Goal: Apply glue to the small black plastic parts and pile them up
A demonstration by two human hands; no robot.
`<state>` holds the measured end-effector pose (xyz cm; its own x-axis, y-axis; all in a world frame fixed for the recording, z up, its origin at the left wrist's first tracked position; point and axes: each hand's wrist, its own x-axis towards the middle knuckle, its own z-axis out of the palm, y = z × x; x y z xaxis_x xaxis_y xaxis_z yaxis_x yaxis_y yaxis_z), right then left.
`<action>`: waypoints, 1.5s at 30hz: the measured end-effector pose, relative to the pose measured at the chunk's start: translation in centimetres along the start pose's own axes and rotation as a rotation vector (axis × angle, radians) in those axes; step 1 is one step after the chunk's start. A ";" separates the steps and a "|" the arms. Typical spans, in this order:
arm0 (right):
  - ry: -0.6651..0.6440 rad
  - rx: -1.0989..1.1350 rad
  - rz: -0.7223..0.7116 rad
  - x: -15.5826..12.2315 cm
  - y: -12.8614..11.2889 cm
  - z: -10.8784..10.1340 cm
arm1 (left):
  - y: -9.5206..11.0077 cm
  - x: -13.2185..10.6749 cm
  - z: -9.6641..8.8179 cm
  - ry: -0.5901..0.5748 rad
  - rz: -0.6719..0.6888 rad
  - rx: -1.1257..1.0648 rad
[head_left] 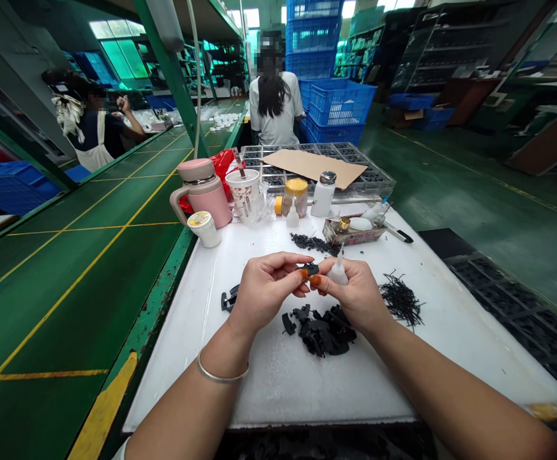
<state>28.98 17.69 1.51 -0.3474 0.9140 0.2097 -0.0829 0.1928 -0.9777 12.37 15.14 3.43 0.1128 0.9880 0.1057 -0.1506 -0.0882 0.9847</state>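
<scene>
Workbench [278,396]; black part [311,269] in left grip [265,289]

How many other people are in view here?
2: a person standing ahead, back turned, beyond the table, and a person in an apron to the left. More may be hidden.

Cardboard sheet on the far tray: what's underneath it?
The cardboard sheet lies across a clear-edged tray of dark compartments, which show around its edges. The compartments directly beneath the sheet are covered, so their contents cannot be seen.
</scene>
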 end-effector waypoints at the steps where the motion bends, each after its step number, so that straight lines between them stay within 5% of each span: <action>1: 0.001 -0.004 -0.004 0.0 0.0 0.0 | -0.1 0.0 -0.1 -0.006 -0.006 -0.006; 18: 0.029 -0.192 -0.098 0.0 -0.1 -0.2 | 0.3 -0.1 0.4 0.013 -0.037 -0.101; 34: 0.135 -0.138 -0.048 0.2 0.0 0.0 | 0.3 0.0 0.1 0.017 0.023 -0.050; 45: 0.106 -0.196 -0.150 -0.1 -0.3 -0.1 | 0.2 -0.1 0.2 -0.035 0.020 -0.031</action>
<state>29.17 17.55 1.82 -0.2439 0.9004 0.3603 0.0600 0.3849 -0.9210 12.56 15.00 3.69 0.1434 0.9809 0.1311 -0.1836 -0.1038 0.9775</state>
